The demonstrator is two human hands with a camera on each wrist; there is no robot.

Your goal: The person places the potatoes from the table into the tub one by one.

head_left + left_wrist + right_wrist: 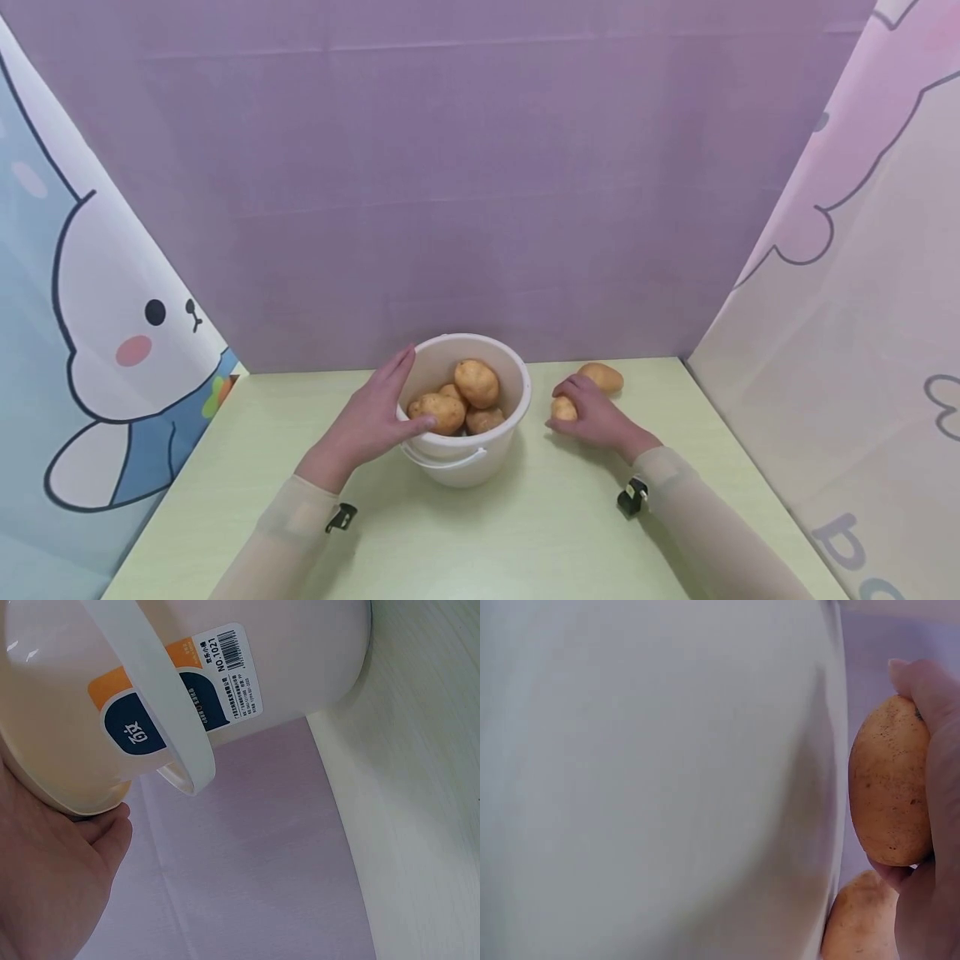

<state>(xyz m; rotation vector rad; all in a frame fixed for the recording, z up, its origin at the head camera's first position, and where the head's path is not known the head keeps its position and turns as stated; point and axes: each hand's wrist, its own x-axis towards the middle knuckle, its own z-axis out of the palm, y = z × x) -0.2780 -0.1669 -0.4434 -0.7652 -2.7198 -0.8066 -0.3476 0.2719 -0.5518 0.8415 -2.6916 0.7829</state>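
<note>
A white bucket [465, 467] stands on the table, with several potatoes [477, 383] inside. My left hand [372, 417] holds the bucket's left rim, its thumb reaching over the inside edge. Seen from the left wrist, the fingers [112, 832] wrap the rim beside the bucket's label [217, 682]. To the right of the bucket, my right hand [596, 412] grips one potato [891, 784] between thumb and fingers. Just behind that hand another potato [602, 377] lies on the table, partly covered by the hand in the head view.
The pale green table [480, 550] ends against a purple backdrop [480, 183]. Printed panels flank it, one with a cartoon rabbit [127, 333] on the left, one pinkish [862, 375] on the right. The bucket's white handle [450, 461] hangs down on its near side.
</note>
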